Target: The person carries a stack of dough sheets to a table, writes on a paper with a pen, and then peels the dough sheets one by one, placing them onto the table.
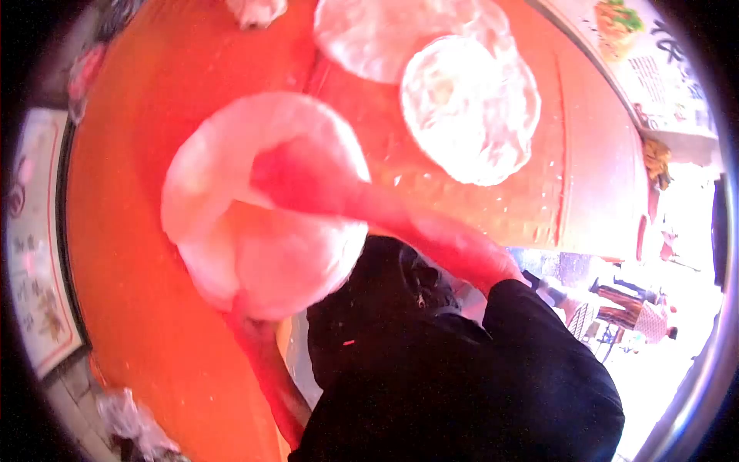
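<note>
A large, thin, round dough sheet (292, 262) is spread in front of me over the orange-red tabletop, with a gap or fold near its middle where the table colour shows. My left hand (250, 327) is at the near edge of the sheet, its fingers covered by the dough it holds. My right hand (296, 177) reaches in from the right and lies across the upper part of the sheet. Motion and red glare smear its fingers, so their shape does not show.
Another dough round (469, 108) overlaps a larger dough sheet (362, 38) at the far side of the orange-red table (138, 308). A dough lump (258, 11) sits at the top edge. A crumpled plastic bag (135, 423) lies lower left. People (631, 312) are at the right.
</note>
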Available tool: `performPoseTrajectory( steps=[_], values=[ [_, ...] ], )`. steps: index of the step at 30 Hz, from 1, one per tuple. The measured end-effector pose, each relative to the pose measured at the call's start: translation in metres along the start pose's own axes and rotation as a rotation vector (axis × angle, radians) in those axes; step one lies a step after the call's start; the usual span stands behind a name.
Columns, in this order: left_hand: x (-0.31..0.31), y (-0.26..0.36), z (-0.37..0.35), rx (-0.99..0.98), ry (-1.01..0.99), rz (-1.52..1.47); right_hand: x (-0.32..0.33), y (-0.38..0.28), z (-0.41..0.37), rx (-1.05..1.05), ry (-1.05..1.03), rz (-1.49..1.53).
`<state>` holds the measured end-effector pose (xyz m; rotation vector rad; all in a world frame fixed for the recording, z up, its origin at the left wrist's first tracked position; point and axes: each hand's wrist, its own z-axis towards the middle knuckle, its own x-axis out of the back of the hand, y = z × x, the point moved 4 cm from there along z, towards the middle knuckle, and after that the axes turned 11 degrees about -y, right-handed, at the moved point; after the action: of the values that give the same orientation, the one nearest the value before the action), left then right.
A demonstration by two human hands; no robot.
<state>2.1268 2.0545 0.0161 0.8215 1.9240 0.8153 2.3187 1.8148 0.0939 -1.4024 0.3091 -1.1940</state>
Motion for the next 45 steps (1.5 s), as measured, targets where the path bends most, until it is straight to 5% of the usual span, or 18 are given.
performPoseTrajectory(
  steps=[1, 3, 5, 8, 10, 13, 20, 29, 36, 42, 45],
  values=[
    [0.006, -0.002, -0.003, 0.010, 0.006, -0.010, 0.021, 0.019, 0.007, 0.164, 0.180, 0.101],
    [0.015, -0.008, -0.006, 0.027, 0.013, -0.021, 0.141, -0.022, -0.012, -0.291, 0.191, 0.503],
    [0.025, -0.015, -0.009, 0.046, 0.023, -0.030, 0.232, 0.029, -0.043, -0.373, 0.477, 0.112],
    [0.032, -0.028, -0.009, 0.079, 0.018, -0.050, 0.341, 0.083, -0.122, -0.163, 0.766, 0.233],
    [0.021, -0.029, -0.010, 0.096, -0.020, -0.114, 0.414, 0.099, -0.170, -0.451, 0.532, -0.403],
    [0.020, -0.034, -0.014, 0.127, -0.039, -0.138, 0.454, 0.092, -0.211, -0.632, 0.693, -0.515],
    [0.043, -0.043, -0.009, 0.116, -0.040, -0.057, 0.493, 0.134, -0.357, -0.882, 1.071, -0.152],
    [0.062, -0.049, -0.006, 0.070, -0.049, 0.027, 0.541, 0.218, -0.387, -0.901, 1.252, 0.273],
    [0.091, -0.050, -0.001, -0.017, -0.168, 0.270, 0.544, 0.307, -0.387, -1.023, 1.271, 0.399],
    [0.123, -0.049, -0.007, -0.119, -0.364, 0.550, 0.536, 0.307, -0.404, -1.073, 1.202, 0.131],
    [0.078, -0.046, -0.011, 0.073, -0.205, 0.090, 0.538, 0.331, -0.442, -1.255, 0.934, 0.148]
  ],
)
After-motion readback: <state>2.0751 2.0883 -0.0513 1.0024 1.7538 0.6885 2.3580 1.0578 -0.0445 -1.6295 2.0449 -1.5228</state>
